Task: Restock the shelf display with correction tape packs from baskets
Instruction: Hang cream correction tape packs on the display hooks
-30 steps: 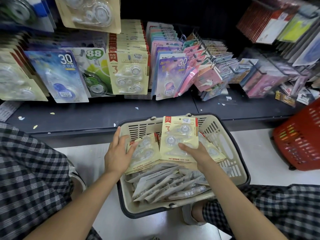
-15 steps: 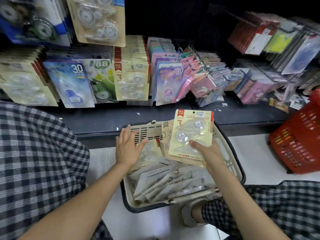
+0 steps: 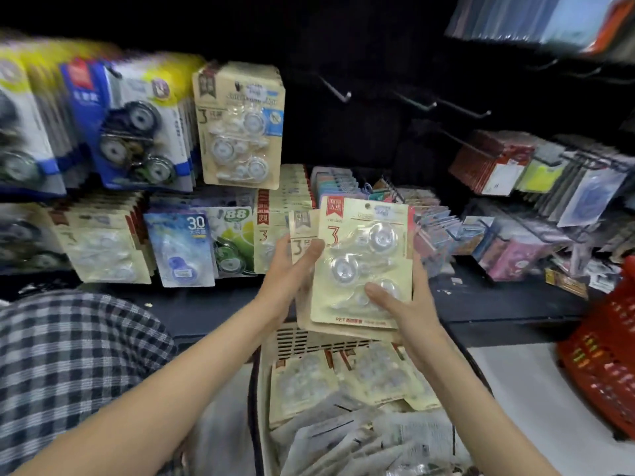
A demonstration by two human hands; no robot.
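Cream correction tape packs [image 3: 362,266] bear red labels, a red basket [image 3: 604,365] sits at three o'clock, a beige basket [image 3: 302,340] at six, checked navy-white cloth [image 3: 68,355] at eight.

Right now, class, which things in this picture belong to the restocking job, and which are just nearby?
Job:
- cream three-roll correction tape packs, gripped by left hand and right hand
- beige plastic basket holding more packs
- bare metal pegs

Nearby:
- red plastic basket
- pink card packs
- blue "30" tape pack
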